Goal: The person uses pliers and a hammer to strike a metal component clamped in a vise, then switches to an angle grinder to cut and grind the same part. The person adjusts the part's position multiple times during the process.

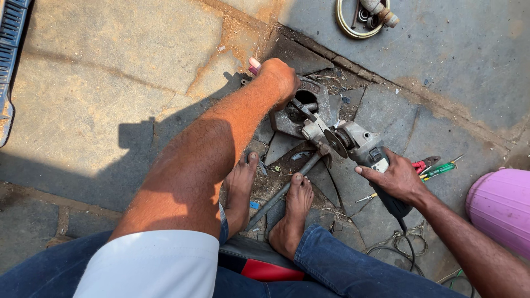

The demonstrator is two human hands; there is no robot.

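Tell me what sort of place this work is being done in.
Probably an outdoor, ground-level repair spot: sunlit cracked stone paving, an angle grinder in the right hand at a metal part, and pliers and a screwdriver on the ground.

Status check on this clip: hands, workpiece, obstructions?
Left hand grips pink-handled tool at metal part. Right hand holds angle grinder. Bare feet pin the rod, close to disc.

Harsh sunlight; crisp shadows; sharp focus

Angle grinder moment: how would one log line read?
right hand: grips angle grinder | left hand: steadies metal part | feet: pin rod
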